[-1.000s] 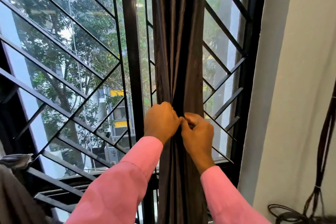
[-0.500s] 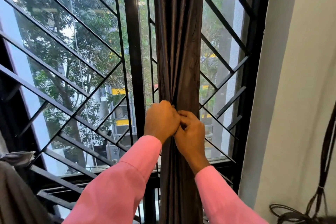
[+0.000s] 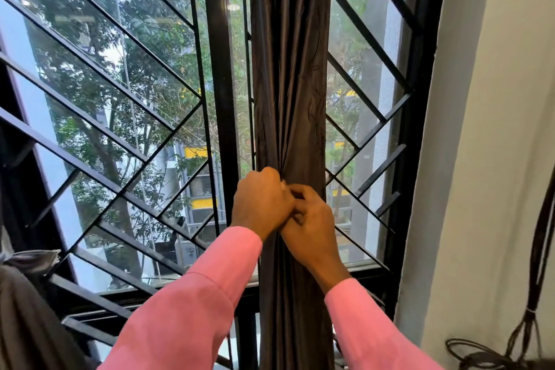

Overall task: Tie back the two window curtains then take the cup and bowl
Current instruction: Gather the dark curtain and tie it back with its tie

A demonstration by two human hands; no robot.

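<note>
Curtain: bunched into a narrow column against the window grille, tying judged under way, no finished knot visible. Left grip and right grip touching, both clenched on its folds. Second curtain's state unclear. Cup and bowl out of view, presumably untaken.

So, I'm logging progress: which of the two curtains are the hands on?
The dark curtain at centre: left hand and right hand grip its gathered folds. The greyer curtain at the lower-left edge is untouched.
</note>
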